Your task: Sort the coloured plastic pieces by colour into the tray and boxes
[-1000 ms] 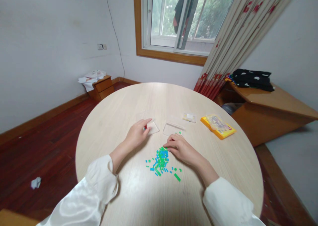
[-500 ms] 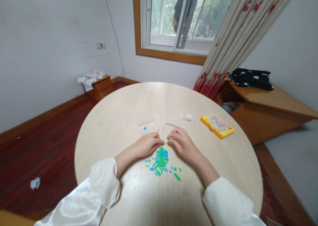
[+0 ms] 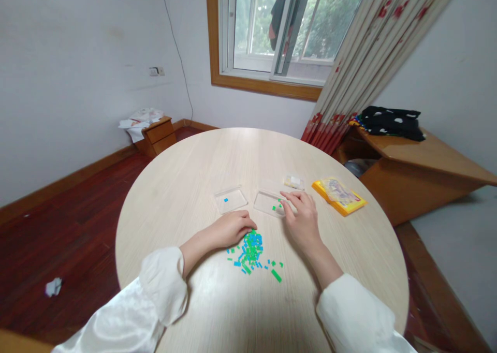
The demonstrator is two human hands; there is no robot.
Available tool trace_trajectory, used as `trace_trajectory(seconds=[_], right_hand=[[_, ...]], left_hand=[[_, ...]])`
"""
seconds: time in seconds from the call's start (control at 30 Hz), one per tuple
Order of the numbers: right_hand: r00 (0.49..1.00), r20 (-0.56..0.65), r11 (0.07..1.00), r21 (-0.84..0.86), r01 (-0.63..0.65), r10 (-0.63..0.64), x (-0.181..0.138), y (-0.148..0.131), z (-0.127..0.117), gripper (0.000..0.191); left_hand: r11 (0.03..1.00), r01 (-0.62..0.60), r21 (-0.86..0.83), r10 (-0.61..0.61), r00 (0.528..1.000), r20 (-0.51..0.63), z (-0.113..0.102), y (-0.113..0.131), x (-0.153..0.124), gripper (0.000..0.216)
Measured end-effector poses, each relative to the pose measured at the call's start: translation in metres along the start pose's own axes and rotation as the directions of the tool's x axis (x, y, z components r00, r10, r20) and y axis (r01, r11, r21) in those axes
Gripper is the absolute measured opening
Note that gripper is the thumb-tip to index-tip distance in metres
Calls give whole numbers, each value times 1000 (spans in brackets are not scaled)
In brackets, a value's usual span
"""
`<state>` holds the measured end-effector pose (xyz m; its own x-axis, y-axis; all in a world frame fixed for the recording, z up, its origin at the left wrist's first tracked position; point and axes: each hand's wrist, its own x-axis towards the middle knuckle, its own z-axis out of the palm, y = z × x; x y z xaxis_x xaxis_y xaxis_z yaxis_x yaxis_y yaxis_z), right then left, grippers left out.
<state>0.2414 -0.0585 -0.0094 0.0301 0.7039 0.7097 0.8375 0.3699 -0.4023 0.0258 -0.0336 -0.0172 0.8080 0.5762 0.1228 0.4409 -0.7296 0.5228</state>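
A pile of small green and blue pieces (image 3: pixel 251 252) lies on the round wooden table (image 3: pixel 182 187). My left hand (image 3: pixel 232 228) rests curled at the pile's upper left edge, fingertips touching the pieces. Over the right clear tray (image 3: pixel 267 203), which holds a few green pieces, my right hand (image 3: pixel 303 218) reaches with fingers loosely spread, index tip at the tray's near right corner. The left clear tray (image 3: pixel 231 200) holds one blue piece.
A yellow packet (image 3: pixel 339 194) and a small clear bag (image 3: pixel 294 181) lie to the right of the trays. A wooden desk (image 3: pixel 419 161) with dark cloth stands at right. A small cabinet (image 3: pixel 154 133) sits by the wall; crumpled paper (image 3: pixel 53 287) on the floor.
My left hand came back from the left tray to the pile, leaving a blue piece there. My right hand moved from the pile up to the right tray; green pieces now lie in it.
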Motion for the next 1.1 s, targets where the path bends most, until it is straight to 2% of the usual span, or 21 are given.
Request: trace_trajectory(seconds=[0.17, 0.43, 0.5, 0.57, 0.67, 0.73, 0.83, 1.1], right_hand=[[1000, 1, 1000, -10, -2, 2, -1, 3, 1, 28], [997, 70, 996, 83, -28, 22, 0, -4, 1, 28], [994, 109, 992, 119, -30, 17, -1, -6, 2, 25], [984, 177, 985, 171, -28, -3, -2, -9, 2, 20], [950, 311, 969, 245, -43, -37, -4, -15, 5, 14], [925, 377, 961, 268, -60, -47, -6, -18, 6, 13], [910, 411, 959, 277, -67, -55, -8, -21, 8, 14], [926, 369, 964, 264, -26, -76, -6, -27, 7, 16]], left_hand=[[998, -3, -65, 3, 1000, 0, 1, -1, 1, 21], [996, -4, -84, 1, 999, -36, 1, 1, 1, 16], [996, 10, -90, -19, 996, -90, 0, 3, 1, 14], [993, 26, -113, -47, 980, -192, -1, 4, 2, 12], [989, 29, -147, -81, 930, -359, -3, 5, 3, 11], [986, 18, -165, -88, 900, -428, -4, 6, 3, 12], [984, -9, -178, -75, 885, -460, -4, 8, 4, 13], [981, -18, -193, -75, 882, -466, -1, 10, 6, 12]])
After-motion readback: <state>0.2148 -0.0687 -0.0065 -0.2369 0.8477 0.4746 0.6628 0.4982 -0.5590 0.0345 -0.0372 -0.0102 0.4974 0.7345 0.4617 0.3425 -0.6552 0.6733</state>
